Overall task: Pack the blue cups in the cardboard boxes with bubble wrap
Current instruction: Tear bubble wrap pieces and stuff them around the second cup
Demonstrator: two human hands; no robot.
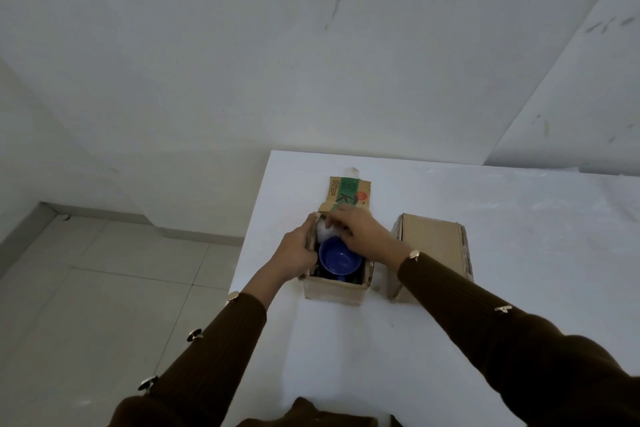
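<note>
An open cardboard box (334, 293) stands on the white table, its printed far flap (349, 194) raised. A blue cup (337, 258) sits upright inside it, near the front. Behind the cup lies white bubble wrap (325, 230). My left hand (298, 250) grips the box's left wall. Reaching over the box from the right, my right hand (362, 234) has its fingers pressed on the bubble wrap. How much of the wrap the fingers pinch is hidden.
A second cardboard box (433, 246), closed, lies just right of the open one. The white table (485, 340) ends at a left edge near my left arm, with a tiled floor (104, 270) beyond. White walls stand behind.
</note>
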